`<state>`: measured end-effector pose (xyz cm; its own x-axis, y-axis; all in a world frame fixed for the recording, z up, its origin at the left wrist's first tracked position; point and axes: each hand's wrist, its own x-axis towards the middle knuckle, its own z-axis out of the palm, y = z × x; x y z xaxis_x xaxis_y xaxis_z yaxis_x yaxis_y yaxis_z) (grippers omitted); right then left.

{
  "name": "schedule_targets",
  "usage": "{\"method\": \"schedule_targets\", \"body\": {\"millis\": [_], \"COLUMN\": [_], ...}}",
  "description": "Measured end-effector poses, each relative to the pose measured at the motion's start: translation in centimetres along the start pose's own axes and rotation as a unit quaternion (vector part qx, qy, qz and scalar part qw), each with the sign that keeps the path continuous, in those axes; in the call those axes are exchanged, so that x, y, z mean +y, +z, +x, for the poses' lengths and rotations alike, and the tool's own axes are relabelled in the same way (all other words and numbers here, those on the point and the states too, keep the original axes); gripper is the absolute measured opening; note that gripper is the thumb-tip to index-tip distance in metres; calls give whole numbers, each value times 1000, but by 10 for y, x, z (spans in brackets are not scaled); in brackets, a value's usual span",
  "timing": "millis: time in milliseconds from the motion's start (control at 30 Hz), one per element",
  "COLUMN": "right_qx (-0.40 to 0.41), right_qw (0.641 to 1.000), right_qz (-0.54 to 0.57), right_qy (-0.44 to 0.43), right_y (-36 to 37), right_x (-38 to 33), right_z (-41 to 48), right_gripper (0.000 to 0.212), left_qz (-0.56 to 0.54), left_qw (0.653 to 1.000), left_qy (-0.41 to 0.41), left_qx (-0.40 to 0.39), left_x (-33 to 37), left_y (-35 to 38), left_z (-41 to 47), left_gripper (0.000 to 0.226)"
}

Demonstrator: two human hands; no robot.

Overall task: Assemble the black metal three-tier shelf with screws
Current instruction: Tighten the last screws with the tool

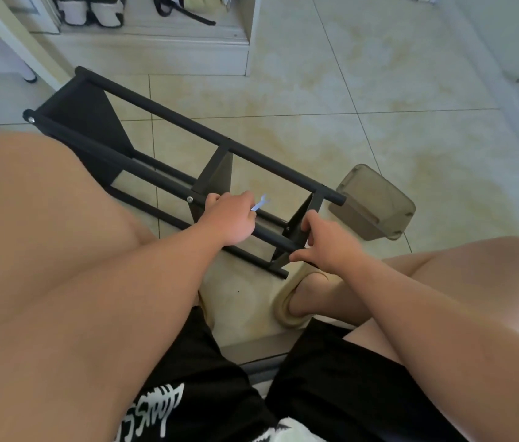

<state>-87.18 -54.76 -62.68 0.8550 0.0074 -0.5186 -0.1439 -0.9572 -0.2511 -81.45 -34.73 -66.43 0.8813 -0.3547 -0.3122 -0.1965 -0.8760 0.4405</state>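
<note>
Black matte metal shelf [168,114], round tubes and flat panels, tipped on its side across glossy beige floor tiles [379,90], far left to near centre. Left hand [229,218] curled round the near tube, thin silvery wrench [261,202] poking from its fingers; right hand [331,247] pinching that tube's end beside the nearest panel. Translucent brown plastic bin [376,202] on its side just right of the far tube's end, open floor beyond.

Both my forearms reach forward and down between my bare knees. My left hand [231,218] lies knuckles-up, fingers curled over a bar of the shelf [188,124], with a small wrench [259,204] poking out from between them. My right hand [331,247], just beside it, curls its fingers over the shelf's near end, thumb stretched low toward the left.
</note>
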Motion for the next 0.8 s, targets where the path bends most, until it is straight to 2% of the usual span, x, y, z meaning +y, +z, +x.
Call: {"method": "schedule_targets", "body": {"millis": [100,167,267,433,567,633,700,800], "right_qx": [66,75,41,-32,-51,-54,-57,-53], "right_qw": [986,980,979,975,973,973,973,974], "right_qz": [-152,-180,-193,-207,-205,-203,-199,-195], "right_qy": [-25,-32,-41,-77,-93,-96,-98,-102], "right_y": [-3,-3,-6,-9,-12,-13,-14,-14], "right_x": [0,2,7,15,18,19,20,22], "right_z": [-3,-3,6,20,26,29,31,34], "right_gripper": [100,122,145,152,152,153,156,154], "left_qz": [1,9,10,26,26,-18,-65,-77], "left_qw": [1000,999,998,994,988,990,989,985], "left_qy": [-13,-26,-45,-79,-99,-80,-54,-21], "left_qx": [-13,-25,-35,-68,-115,-116,-124,-152], "left_x": [3,5,7,16,19,22,25,31], "left_y": [1,0,-2,-7,-8,-10,-15,-18], "left_z": [-5,-5,-5,0,14,22,27,34], "left_gripper": [10,11,12,14,15,21,15,15]}}
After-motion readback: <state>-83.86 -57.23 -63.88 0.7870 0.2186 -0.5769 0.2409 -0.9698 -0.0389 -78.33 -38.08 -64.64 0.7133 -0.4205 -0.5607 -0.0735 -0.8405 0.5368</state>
